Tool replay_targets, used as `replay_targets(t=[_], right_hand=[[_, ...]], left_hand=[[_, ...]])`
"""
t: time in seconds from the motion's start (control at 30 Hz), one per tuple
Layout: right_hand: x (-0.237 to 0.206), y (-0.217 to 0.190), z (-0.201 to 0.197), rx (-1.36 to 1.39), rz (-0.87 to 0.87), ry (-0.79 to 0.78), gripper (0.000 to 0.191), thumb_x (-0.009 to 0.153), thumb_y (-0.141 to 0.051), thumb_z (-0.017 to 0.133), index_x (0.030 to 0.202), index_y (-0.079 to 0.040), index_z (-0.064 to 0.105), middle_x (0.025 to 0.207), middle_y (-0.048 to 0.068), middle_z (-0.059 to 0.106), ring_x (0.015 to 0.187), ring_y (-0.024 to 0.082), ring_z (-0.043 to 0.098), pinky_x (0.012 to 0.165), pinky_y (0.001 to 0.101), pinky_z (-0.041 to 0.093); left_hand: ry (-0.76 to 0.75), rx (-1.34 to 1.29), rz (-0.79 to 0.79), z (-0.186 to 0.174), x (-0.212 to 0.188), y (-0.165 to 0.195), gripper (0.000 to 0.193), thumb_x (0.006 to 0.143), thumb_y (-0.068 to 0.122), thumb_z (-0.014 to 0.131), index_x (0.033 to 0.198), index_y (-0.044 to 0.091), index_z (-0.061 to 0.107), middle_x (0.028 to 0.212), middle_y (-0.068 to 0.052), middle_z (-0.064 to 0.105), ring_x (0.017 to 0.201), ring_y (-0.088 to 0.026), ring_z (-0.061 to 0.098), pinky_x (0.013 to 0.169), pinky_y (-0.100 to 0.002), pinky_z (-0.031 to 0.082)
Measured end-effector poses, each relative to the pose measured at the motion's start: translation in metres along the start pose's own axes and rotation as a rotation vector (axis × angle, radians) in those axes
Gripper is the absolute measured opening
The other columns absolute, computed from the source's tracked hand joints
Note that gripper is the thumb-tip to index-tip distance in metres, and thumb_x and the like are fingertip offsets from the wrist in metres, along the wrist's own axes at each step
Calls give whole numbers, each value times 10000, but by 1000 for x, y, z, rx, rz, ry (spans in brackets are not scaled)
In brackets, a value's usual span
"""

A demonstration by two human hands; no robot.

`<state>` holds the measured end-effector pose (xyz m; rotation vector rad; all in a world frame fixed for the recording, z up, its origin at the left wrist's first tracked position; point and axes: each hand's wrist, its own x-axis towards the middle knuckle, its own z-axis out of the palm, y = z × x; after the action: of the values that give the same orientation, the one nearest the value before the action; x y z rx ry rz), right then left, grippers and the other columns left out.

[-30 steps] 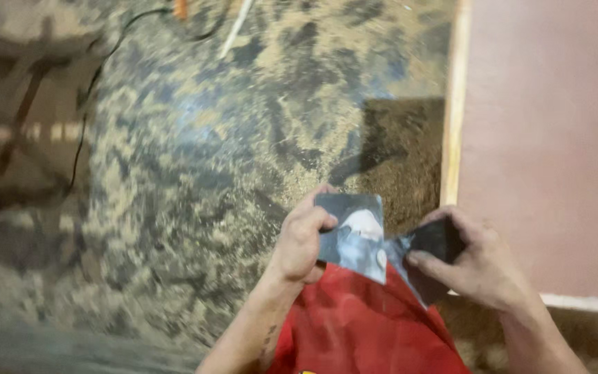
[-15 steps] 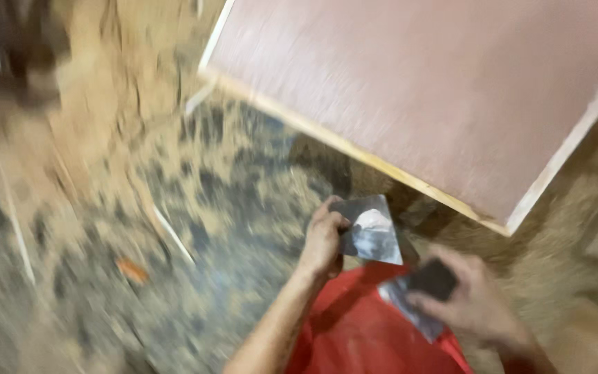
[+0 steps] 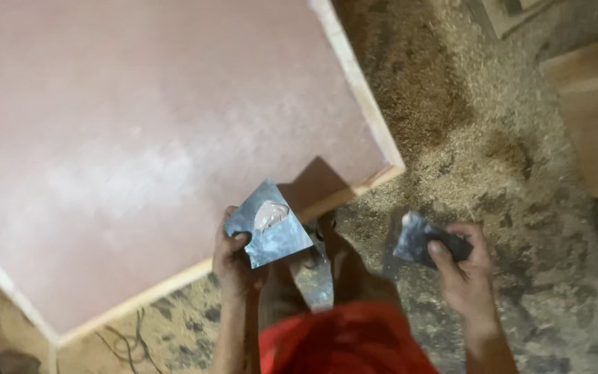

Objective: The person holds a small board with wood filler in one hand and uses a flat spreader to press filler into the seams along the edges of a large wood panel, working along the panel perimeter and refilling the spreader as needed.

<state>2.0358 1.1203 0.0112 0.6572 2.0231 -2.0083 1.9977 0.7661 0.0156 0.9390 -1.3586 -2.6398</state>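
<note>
A flat, roughly square metal plate [image 3: 269,232], grey and smeared, sits pinched in the left hand [image 3: 235,260], thumb on its lower corner and fingers hidden beneath. On its upper face lies a pale, soft-looking dab of filler paste [image 3: 269,213]. The plate hovers over the near corner of a large reddish-brown board [image 3: 140,138], whose smooth face shows a chalky, dusty sheen and whose edges are trimmed with a light wooden strip [image 3: 358,90].

The right hand [image 3: 461,270] is closed around a small putty knife [image 3: 420,239]; its dark handle is mostly covered by the fingers, and the short grey blade is blurred, so its edge is hard to make out. This hand is well apart from the plate, over the floor [image 3: 493,138], which is thickly covered in coarse sawdust.

Between the forearms, a red garment [image 3: 344,346] is cut off by the bottom edge. Pale wooden pieces [image 3: 593,118] at the right are also cut off.
</note>
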Motion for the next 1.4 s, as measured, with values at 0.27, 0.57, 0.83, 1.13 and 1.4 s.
replay_targets(t=[0.27,0.57,0.83,1.13,1.4], right_hand=[[68,24,66,-569,-534,371,252,1092,-91,598,1313,19,648,1184,218,733,919,242,709,733,285,584],[62,52,102,-820,-672,606,228,1125,-87,563,1339,-48,632,1298,197,705,1172,348,723,957,362,616],[65,85,110,-878,-627,585,254,1084,-68,589,1333,-54,637,1345,174,674,1361,328,574,1129,420,541],[42,49,112,-1118,-493,416,240,1010,-31,646,1236,-81,709,1272,114,739,1285,266,608,1054,388,484],[58,-16,65,-1245,-476,218,219,1119,-23,566,1304,-39,682,1222,153,732,1094,265,735,908,337,601]], left_hand=[[151,142,37,59,118,-37,554,616,196,527,1146,41,572,992,-44,632,943,-128,603,891,-230,512],[-300,56,-24,55,133,-33,318,804,169,561,1023,-51,495,901,-121,558,854,-181,522,793,-264,444],[-370,20,-108,49,143,-42,310,781,134,540,1016,-64,498,888,-127,555,837,-174,515,805,-250,446],[-371,-72,-125,53,144,-45,347,763,121,530,1044,-78,488,911,-145,577,854,-199,557,817,-267,483],[-357,-103,-149,50,145,-46,439,738,118,532,1135,-65,496,976,-160,606,911,-229,595,874,-302,511]])
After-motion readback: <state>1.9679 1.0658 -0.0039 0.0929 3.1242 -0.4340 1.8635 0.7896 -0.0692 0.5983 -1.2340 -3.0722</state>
